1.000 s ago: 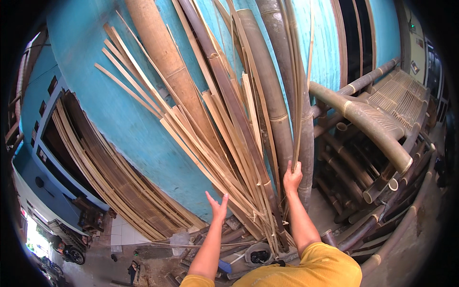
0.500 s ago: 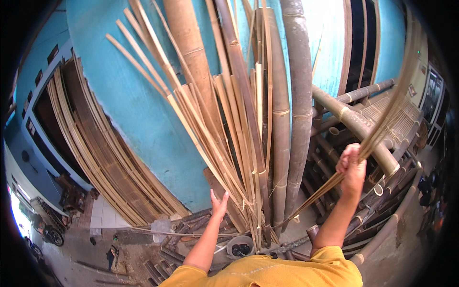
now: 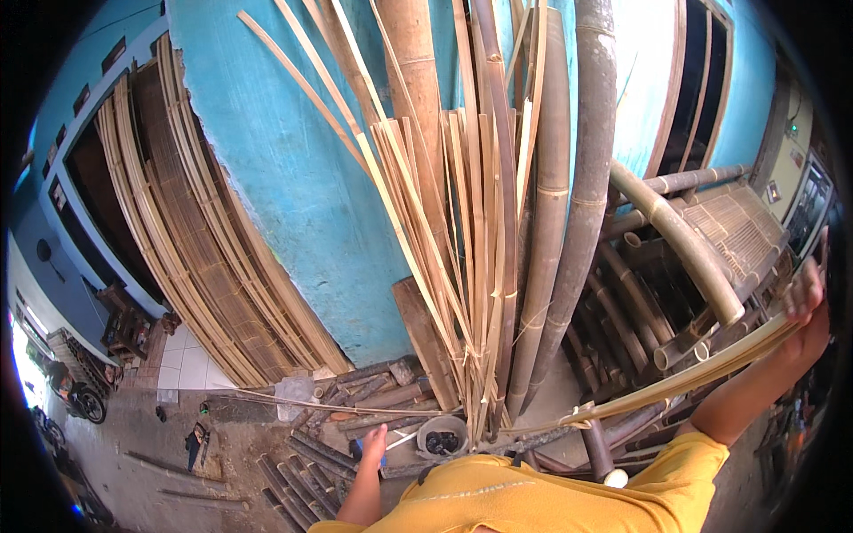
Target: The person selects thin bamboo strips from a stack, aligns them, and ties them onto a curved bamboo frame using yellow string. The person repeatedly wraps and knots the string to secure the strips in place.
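Observation:
My right hand (image 3: pixel 804 306), far out at the right, is closed round a bundle of thin split bamboo strips (image 3: pixel 684 395). The bundle slants from the hand down left towards the foot of the wall stack, and a pale knotted tie shows on it. Low in the middle, my left hand (image 3: pixel 372 449) is raised with its fingers stretched and nothing in them. Just beside it are a blue object, partly hidden, and a grey bucket (image 3: pixel 442 435) with dark contents. In front of me, more bamboo strips (image 3: pixel 462 204) lean upright against the blue wall.
Thick bamboo poles (image 3: pixel 591 133) lean right of the strips. Further right stands a bamboo frame (image 3: pixel 675 235) with cut poles stacked beneath. Long woven bamboo panels (image 3: pixel 204 258) rest against the left wall. Short bamboo pieces (image 3: pixel 298 484) lie on the ground, and a motorcycle (image 3: pixel 84 395) is parked far left.
My right hand has swung outward right and the bundle has tipped from steep to nearly lying. My left hand has dropped from beside the leaning strips to near the bucket.

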Motion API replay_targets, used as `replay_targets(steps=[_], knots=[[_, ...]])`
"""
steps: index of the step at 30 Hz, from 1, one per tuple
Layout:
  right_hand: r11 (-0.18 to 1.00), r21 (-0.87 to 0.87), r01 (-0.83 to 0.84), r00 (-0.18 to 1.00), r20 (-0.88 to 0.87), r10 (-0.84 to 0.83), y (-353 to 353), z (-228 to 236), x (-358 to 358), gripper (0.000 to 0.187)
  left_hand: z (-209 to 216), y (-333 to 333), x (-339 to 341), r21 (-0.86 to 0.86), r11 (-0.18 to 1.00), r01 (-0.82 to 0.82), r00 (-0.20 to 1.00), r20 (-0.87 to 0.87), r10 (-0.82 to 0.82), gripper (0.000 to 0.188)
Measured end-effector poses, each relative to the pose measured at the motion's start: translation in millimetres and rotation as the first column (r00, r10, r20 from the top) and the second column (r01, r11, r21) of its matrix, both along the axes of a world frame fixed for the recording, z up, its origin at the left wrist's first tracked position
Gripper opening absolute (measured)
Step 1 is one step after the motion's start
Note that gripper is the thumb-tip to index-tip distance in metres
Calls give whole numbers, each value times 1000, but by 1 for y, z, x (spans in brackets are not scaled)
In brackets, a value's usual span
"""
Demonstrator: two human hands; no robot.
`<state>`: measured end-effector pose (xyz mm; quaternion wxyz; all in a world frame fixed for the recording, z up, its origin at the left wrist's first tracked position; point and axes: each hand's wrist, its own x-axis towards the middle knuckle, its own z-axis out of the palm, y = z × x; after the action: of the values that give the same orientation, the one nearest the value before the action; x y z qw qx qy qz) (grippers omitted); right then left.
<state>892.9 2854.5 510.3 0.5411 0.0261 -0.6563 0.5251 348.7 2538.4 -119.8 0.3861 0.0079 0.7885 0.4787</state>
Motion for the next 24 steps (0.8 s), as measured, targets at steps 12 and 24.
replay_targets(steps=[12,24], knots=[[921,-81,-381,907,-227,355,-63,-49,-207,35,12,32,52,405,885,229,963,-227,-145,53],[718,-320,-618,774,-84,628,-220,-161,-415,32,40,-109,90,261,921,-290,806,-452,382,51]])
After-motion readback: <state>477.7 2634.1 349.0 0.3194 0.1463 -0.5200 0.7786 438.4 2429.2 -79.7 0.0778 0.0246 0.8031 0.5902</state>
